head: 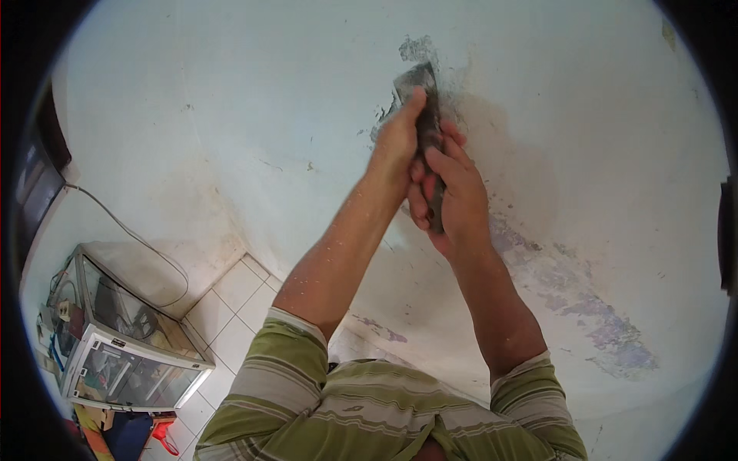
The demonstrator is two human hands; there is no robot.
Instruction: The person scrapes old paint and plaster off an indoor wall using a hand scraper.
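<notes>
Both of my hands are on one scraper (429,124) with a flat, worn metal blade and a dark handle with a red part. My right hand (464,187) is wrapped round the handle. Higher up, my left hand (398,135) grips the tool, its thumb lying on the blade. The blade's end is at a painted wall (323,75), beside a rough grey patch (418,49) where paint is gone. Whether the blade edge touches the wall cannot be told. More flaked paint shows just left of the blade.
A long peeled patch with purple traces (605,328) runs down the wall at the right. At lower left, a glass-sided cabinet (144,369) with things inside stands by white floor tiles (230,320). A cable (132,230) hangs along the wall above it.
</notes>
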